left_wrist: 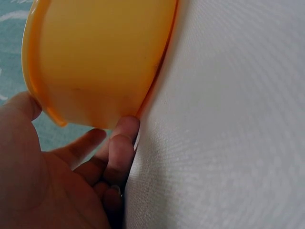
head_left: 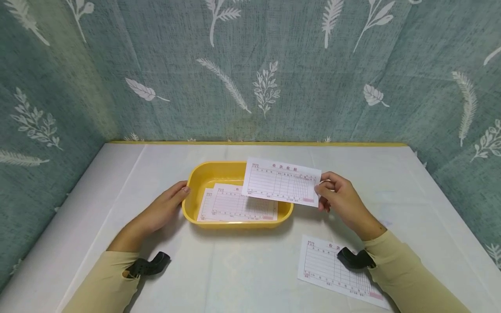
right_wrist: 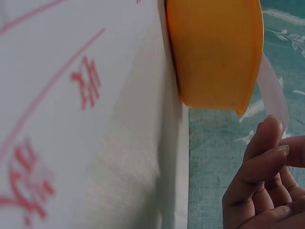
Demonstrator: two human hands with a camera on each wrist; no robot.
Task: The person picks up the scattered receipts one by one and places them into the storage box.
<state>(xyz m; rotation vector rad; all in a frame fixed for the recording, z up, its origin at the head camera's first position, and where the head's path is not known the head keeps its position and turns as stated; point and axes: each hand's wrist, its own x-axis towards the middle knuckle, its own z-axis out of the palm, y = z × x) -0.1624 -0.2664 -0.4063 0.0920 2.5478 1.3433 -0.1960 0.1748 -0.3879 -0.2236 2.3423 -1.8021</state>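
A yellow plastic basin [head_left: 242, 224] stands on the white table, with printed receipt slips [head_left: 238, 202] lying inside it. My left hand [head_left: 166, 206] holds the basin's left end, thumb on the rim and fingers against the outer wall, as the left wrist view shows. In my right hand [head_left: 338, 195] the right edge of another receipt slip [head_left: 282, 180] is pinched between thumb and fingers. That slip is held above the basin's right part, overlapping its rim from my viewpoint. One more receipt slip [head_left: 325, 265] lies on the table, partly covered by my right forearm and wrist camera.
White cloth covers the table [head_left: 242, 278]. A blue-green curtain [head_left: 250, 87] with white leaf prints hangs behind it and along both sides. A yellow strip [head_left: 352, 144] runs along the table's back edge. Black wrist cameras [head_left: 152, 264] sit on both forearms.
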